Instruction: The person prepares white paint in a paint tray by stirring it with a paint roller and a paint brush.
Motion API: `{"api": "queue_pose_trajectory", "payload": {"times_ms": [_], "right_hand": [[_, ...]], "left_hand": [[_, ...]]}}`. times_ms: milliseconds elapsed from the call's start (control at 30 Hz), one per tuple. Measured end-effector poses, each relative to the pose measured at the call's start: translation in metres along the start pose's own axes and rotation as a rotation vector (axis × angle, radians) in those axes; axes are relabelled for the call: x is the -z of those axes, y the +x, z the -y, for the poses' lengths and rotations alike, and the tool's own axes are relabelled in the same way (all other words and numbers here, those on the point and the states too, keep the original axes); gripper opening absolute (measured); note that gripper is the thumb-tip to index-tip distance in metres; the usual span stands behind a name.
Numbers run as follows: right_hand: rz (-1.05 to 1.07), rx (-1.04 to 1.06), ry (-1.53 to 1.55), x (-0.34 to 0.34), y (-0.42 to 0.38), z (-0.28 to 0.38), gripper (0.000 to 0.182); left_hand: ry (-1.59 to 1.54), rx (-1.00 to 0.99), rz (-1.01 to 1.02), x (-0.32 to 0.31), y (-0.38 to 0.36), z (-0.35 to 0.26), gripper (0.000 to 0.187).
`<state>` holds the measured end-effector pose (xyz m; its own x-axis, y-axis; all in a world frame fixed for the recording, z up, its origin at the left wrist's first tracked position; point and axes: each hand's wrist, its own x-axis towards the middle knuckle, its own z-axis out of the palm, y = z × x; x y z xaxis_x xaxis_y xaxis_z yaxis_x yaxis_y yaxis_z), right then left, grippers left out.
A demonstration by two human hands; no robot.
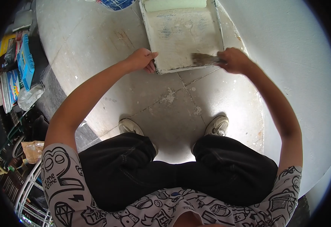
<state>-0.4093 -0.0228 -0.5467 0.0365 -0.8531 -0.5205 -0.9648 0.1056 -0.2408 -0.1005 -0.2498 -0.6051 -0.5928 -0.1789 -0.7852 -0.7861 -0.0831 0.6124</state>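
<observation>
A pale, spotted tile floor (158, 90) is stretching out here, a white wall (286, 49) standing along its right side. The paint tray (184, 41) is lying on the tiles beyond the person's shoes (130, 126), presumably for easy reach, and a pale roller (175, 4) is resting across its far end. The left hand (143, 60) is gripping the near left corner, thumb and fingers pinching the rim, seemingly steadying it. The right hand's (233, 60) fingers are clamping a blurred brush (203, 59) sideways over the near right corner; I can't tell whether its bristles are touching.
</observation>
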Motion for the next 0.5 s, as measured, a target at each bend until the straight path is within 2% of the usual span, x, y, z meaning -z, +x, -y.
{"api": "queue_pose_trajectory", "payload": {"times_ms": [33,100,200,433,500], "right_hand": [[-0.041,0.081,0.032,-0.015,0.007,0.009,0.025],[-0.057,0.076,-0.032,-0.010,0.014,0.028,0.026],[-0.112,0.143,-0.027,-0.009,0.013,0.021,0.025],[0.018,-0.036,0.011,0.008,-0.017,-0.016,0.023],[-0.023,-0.013,0.008,-0.001,-0.012,-0.011,0.024]], "left_hand": [[0.005,0.002,0.006,-0.002,0.002,-0.001,0.052],[0.005,0.002,0.013,-0.006,0.002,-0.003,0.052],[0.010,-0.023,0.017,0.002,0.001,-0.006,0.052],[-0.001,-0.024,0.009,0.000,0.002,-0.001,0.052],[-0.005,-0.012,0.005,-0.002,0.001,-0.002,0.052]]}}
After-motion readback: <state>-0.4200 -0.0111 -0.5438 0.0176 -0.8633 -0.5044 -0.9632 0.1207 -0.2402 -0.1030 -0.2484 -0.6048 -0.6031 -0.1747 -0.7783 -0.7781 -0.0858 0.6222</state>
